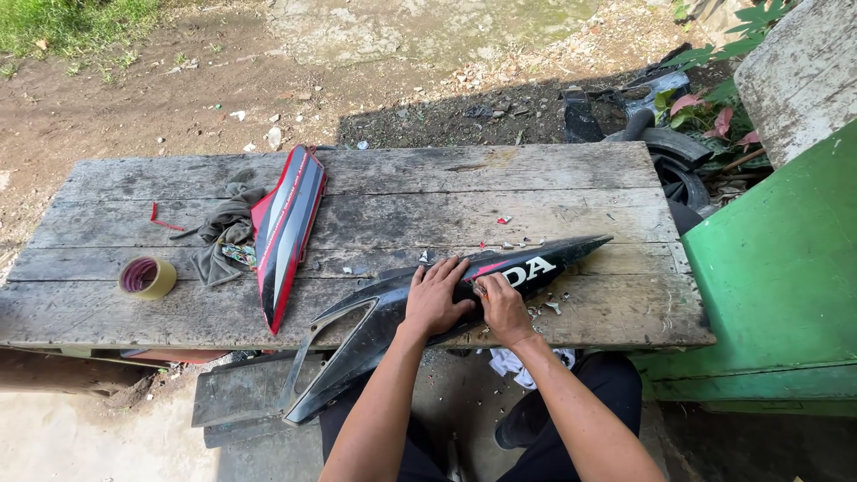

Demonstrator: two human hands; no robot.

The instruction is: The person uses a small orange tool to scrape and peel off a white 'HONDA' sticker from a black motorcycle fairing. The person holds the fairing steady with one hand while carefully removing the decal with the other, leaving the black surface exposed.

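My two arms are bare all the way up with no sleeves, no watch and no rings on my left hand or right hand, and I wear dark black trousers

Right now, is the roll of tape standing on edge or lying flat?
Lying flat: the roll of tape rests on the wooden table, its round opening facing up.

Fairing panel on table front edge, second panel left, tape roll far left
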